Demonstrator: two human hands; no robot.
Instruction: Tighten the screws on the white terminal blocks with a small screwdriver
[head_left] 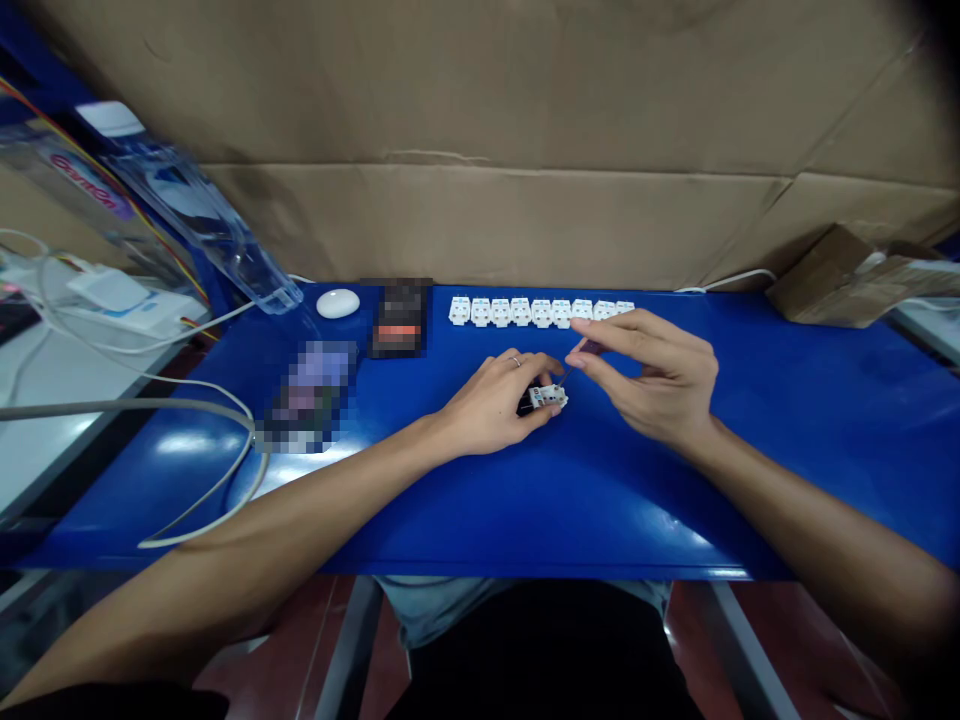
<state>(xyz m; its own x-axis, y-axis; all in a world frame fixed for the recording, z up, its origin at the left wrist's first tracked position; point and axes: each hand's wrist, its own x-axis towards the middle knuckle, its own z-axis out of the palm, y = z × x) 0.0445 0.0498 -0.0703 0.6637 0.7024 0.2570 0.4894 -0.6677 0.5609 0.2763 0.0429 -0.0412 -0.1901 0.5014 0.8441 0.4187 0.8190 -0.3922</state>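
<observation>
My left hand is closed around a small white socket module with coloured marks on its face, holding it low over the blue table. A dark part shows at the module's left end, half hidden by my fingers. Between thumb and fingertips, my right hand pinches a thin screwdriver. Its narrow shaft slants down to the left, and the tip reaches the module's upper side; whether it sits in a screw I cannot tell. Beyond my hands, similar white modules stand in a row, partly hidden by my right hand.
The blue table lies before a cardboard wall. On its left are a blurred-out phone, a dark box, a white oval case, a water bottle and looping cables. A cardboard box stands at the right.
</observation>
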